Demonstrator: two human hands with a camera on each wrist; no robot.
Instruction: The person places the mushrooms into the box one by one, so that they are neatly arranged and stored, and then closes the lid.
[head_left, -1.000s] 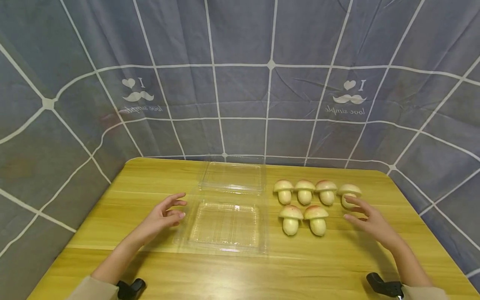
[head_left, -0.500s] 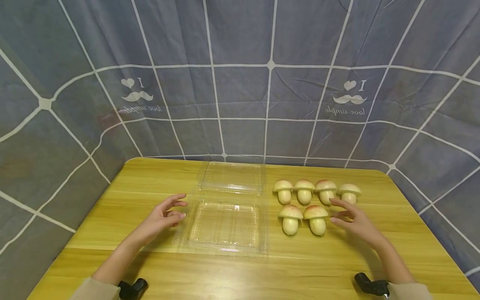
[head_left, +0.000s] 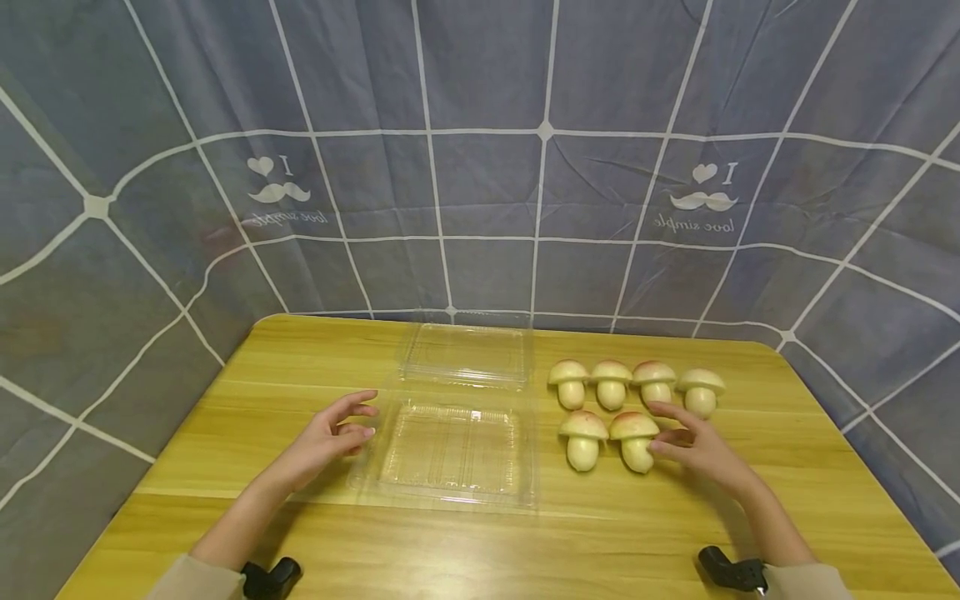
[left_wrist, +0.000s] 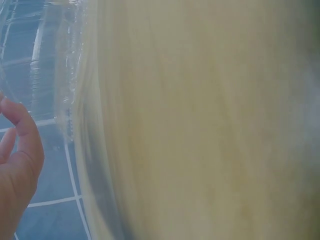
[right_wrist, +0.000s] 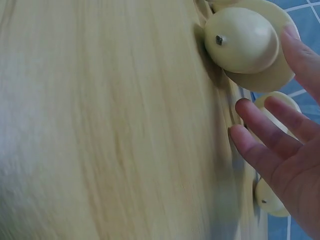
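My right hand [head_left: 701, 454] is beside the right mushroom of the front pair [head_left: 636, 442], its thumb at that mushroom's cap edge and its fingers spread, not closed round it. In the right wrist view the thumb overlaps the pale mushroom [right_wrist: 242, 40], while the other fingers [right_wrist: 265, 130] reach out loosely. The other front mushroom [head_left: 582, 442] lies just to the left. My left hand [head_left: 322, 442] hovers with loosely bent fingers at the left side of a clear plastic clamshell box [head_left: 450, 450], whose lid [head_left: 465, 354] is folded back. It holds nothing.
Behind the front pair lies a row of several more mushrooms [head_left: 611, 383] with yellowish stems and reddish or pale caps. All lie on a wooden table [head_left: 420, 550]. A grey curtain [head_left: 480, 183] with white grid lines stands along its back and sides.
My right hand has moved left, from near the rightmost back mushroom to the right front mushroom, which has tilted slightly. My left hand has stayed by the box.
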